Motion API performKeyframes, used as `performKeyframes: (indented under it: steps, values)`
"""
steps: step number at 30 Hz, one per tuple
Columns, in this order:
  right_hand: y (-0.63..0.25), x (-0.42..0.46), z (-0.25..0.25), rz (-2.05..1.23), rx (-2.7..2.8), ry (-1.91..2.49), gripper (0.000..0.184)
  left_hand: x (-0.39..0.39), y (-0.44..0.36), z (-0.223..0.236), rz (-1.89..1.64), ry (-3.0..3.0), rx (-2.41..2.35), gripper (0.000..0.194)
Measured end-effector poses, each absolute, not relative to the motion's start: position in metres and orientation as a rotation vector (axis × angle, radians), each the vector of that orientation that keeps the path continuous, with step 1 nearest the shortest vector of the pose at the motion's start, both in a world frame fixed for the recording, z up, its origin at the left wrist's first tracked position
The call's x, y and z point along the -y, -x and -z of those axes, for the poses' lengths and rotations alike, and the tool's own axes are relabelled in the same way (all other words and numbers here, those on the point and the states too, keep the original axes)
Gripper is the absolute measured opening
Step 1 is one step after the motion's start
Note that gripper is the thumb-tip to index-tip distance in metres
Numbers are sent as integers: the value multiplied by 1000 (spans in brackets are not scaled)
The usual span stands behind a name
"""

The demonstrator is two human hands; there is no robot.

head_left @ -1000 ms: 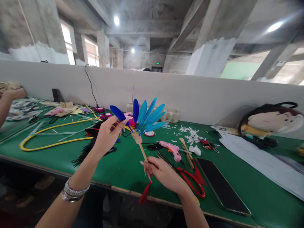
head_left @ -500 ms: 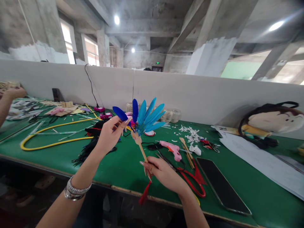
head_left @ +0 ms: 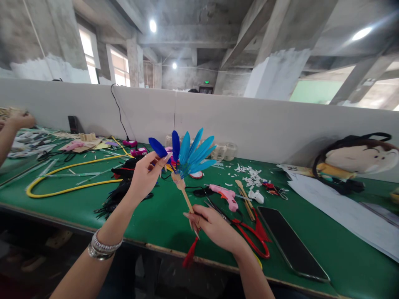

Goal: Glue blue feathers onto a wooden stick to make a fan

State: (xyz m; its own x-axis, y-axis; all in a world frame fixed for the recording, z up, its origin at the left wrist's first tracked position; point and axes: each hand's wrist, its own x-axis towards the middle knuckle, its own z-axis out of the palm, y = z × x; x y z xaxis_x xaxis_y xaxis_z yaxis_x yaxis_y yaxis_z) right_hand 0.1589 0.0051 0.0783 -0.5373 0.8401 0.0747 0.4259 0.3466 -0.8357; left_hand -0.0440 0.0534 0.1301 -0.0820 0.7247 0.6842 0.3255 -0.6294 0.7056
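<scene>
Okay, you're gripping the wooden stick (head_left: 187, 199) in your right hand (head_left: 212, 226), your left hand (head_left: 145, 176) pinching the blue feathers (head_left: 190, 155) at center frame.

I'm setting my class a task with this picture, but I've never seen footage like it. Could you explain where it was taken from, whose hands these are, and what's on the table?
One camera worn on a person's head took this picture, looking forward and down, so the two bare arms at the bottom are the wearer's own. The fingers of the left hand are against a fan of blue feathers. The right hand holds the wooden stick below them, and a red tassel hangs lower down. On the green table lie a pink glue gun, red-handled scissors, a phone and a yellow hose. At far left is a co-worker's hand.
</scene>
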Motion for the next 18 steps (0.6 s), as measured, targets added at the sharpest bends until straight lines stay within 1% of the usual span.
performKeyframes:
  steps: [5,9,12,18]
  values:
    - [-158,-5,-78,-1100,2098,1124,36,-59,50,-126,-1697,-1846,-1115,23]
    - [-158,-3,-80,-1161,2086,1108,35,-62,55,-126,-1483,-1852,-1115,26]
    - [-158,-2,-81,-1177,2113,1118,35,-63,55,-127,-1325,-1911,-1028,24]
    - [-159,-2,-81,-1177,2127,1142,33,-60,52,-130,-1207,-1943,-986,23]
